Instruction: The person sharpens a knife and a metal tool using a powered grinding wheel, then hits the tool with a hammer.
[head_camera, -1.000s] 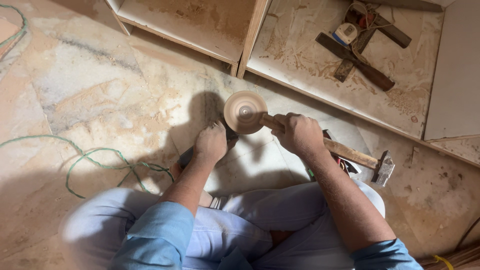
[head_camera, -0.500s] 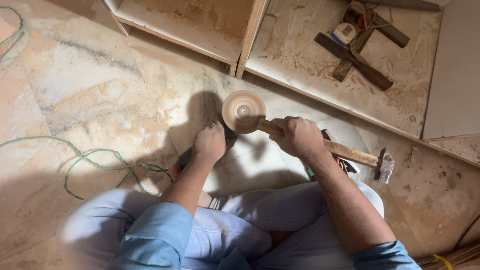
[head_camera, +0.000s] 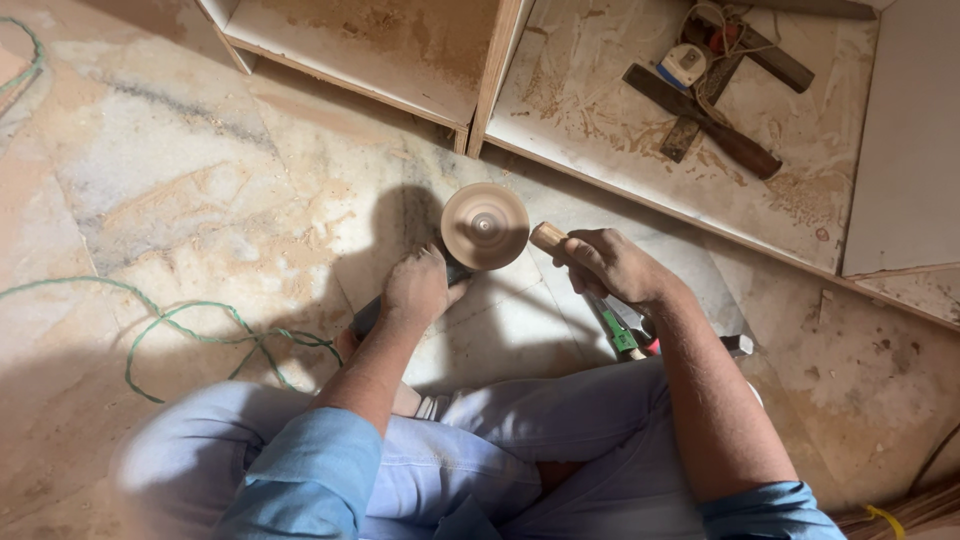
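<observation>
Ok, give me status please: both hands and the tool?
Left hand grips grinder, disc up. Right hand holds wooden handle beside disc. Nothing between them.

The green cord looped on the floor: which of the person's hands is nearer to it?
Left. The left hand grips a grinder handle just right of the green cord; the right hand holds a wooden handle farther right, beyond the disc.
</observation>
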